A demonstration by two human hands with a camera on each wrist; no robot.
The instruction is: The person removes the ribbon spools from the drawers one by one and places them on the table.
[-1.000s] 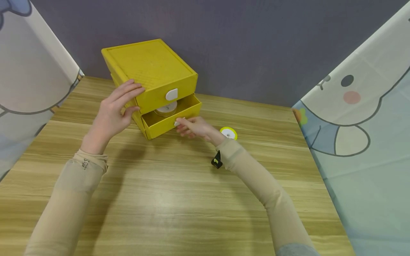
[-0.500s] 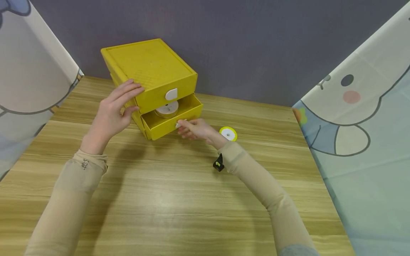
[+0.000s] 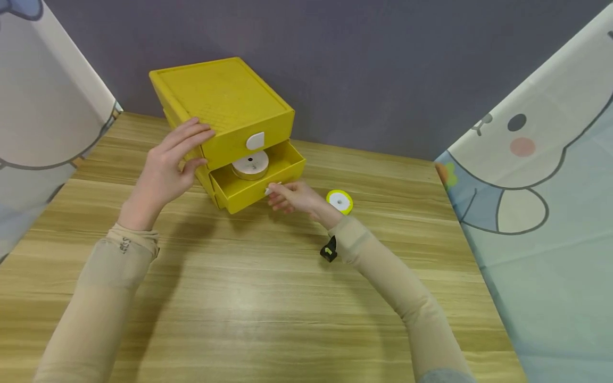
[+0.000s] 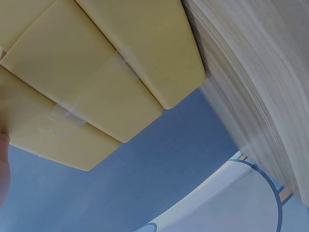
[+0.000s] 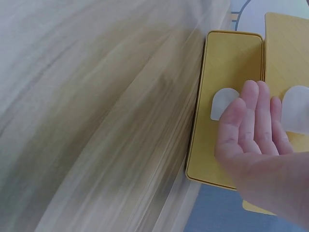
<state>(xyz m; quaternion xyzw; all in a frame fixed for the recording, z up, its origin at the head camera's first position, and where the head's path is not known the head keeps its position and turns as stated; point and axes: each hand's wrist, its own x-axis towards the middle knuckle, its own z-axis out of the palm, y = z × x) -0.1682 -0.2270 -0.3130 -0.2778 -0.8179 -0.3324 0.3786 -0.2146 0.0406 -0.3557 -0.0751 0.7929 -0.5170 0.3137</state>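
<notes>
A yellow drawer cabinet (image 3: 225, 96) stands at the back left, its lower drawer (image 3: 254, 192) partly pulled out. Inside that drawer lies a round, white-topped spool (image 3: 251, 164) with a small dark hole. My right hand (image 3: 297, 197) pinches the white tab handle (image 5: 223, 102) on the drawer front between thumb and fingers. With fingers extended, my left hand (image 3: 170, 165) rests against the cabinet's left front, fingertips over the top edge and thumb low at the front corner. In the left wrist view the yellow side panels (image 4: 87, 72) fill the upper left, one fingertip at the edge.
A flat white disc with a yellow rim (image 3: 339, 201) lies on the wooden table (image 3: 239, 298), right of the right hand. A small black piece (image 3: 329, 250) shows by the right cuff. A grey wall (image 3: 364, 74) rises behind; cartoon-printed cloth (image 3: 522, 213) flanks both sides.
The lower drawer has slid a little further out toward me with my right hand on its tab, and more of the spool shows. My left hand keeps its place on the cabinet.
</notes>
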